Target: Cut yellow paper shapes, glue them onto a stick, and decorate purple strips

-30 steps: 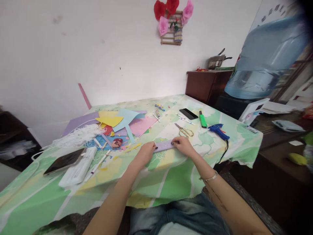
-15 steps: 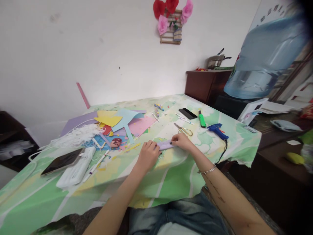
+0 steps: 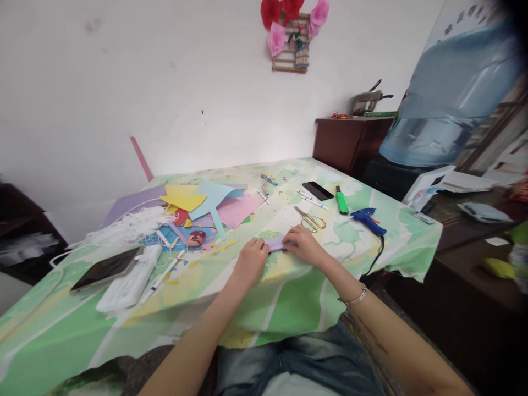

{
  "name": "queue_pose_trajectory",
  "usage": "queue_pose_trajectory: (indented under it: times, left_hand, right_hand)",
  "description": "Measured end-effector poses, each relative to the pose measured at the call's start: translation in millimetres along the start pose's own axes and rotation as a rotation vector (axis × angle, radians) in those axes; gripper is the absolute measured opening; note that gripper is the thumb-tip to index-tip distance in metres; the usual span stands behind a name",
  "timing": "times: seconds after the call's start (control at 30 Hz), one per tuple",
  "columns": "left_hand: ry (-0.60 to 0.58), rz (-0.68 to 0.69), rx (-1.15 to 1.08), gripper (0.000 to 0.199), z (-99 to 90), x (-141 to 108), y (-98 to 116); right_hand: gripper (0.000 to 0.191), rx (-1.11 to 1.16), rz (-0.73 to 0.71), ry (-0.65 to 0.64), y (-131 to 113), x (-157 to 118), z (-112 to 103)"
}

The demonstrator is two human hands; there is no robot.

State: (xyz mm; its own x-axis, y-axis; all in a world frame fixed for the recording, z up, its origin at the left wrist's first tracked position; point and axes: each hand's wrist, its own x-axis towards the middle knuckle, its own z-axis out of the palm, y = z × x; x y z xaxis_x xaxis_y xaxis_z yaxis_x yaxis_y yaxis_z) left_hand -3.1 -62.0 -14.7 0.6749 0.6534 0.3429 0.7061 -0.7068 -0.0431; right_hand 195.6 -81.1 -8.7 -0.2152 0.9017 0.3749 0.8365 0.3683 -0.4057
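In the head view, a person beside me is working at a cloth-covered bench (image 3: 284,220). The left hand (image 3: 252,258) is gripping one end of a purple paper strip (image 3: 274,243), fingers curled over it, while the right hand (image 3: 303,242) is gripping the other end. The strip is lying near the bench's front edge, between the hands. Gold-handled scissors (image 3: 315,221) are resting just behind the right hand; a blue glue gun (image 3: 368,220) is lying farther right.
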Motion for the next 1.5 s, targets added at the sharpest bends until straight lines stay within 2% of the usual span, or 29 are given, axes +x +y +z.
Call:
queue_pose_trajectory:
  times: [0.17,0.43,0.73,0.93,1.13,1.33,1.5]
  left_hand:
    - [-0.036,-0.091,-0.088,0.016,-1.5,6.8,-4.5]
    - [-0.117,-0.165,-0.218,0.014,-6.3,24.5,-18.8]
    - [-0.188,-0.252,-0.242,0.024,-3.3,35.0,-26.0]
    - [-0.101,-0.262,-0.288,0.015,-1.3,33.5,-29.7]
    - [0.04,-0.145,-0.378,0.017,0.6,24.1,-22.9]
    - [0.087,-0.004,-0.381,0.02,4.1,17.2,-16.3]
    - [0.104,-0.005,-0.321,0.013,4.9,13.7,-16.0]
  right_hand:
    - [0.01,-0.017,-0.003,-0.057,-0.4,7.3,-1.9]
    - [0.012,0.004,0.096,-0.125,-2.4,23.7,-13.0]
    - [0.008,0.005,0.215,-0.159,0.0,39.0,-12.9]
    - [0.006,0.015,0.256,-0.123,4.0,40.5,-9.7]
    - [0.007,-0.009,0.256,-0.009,6.0,32.4,-0.2]
    - [0.01,-0.028,0.16,0.04,9.7,22.8,1.9]
    - [0.015,0.006,0.063,0.025,20.0,11.6,-0.2]
